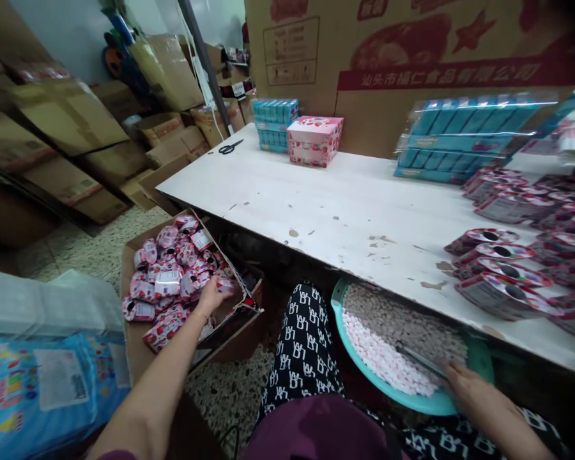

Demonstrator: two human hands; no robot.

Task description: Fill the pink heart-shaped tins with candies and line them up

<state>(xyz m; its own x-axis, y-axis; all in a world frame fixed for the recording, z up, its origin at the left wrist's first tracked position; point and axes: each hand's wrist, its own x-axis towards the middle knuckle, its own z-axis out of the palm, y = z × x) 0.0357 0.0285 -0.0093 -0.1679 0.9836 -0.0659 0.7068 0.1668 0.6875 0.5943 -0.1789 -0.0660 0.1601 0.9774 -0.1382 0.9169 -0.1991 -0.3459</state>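
Both reach low and apart, left hand (209, 300) seemingly grasping a packet (226, 285), right hand (468, 385) gripping a utensil (422, 361).

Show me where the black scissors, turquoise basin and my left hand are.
Black scissors (231, 146), head view: near the pivot.
Turquoise basin (354, 358), head view: left rim.
Left hand (210, 298), head view: its back.

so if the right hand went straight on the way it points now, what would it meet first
Probably the small pale pieces in the teal basin: the right hand points across them, and the thin tool it holds leads that way. The hand's height above them is hard to judge.
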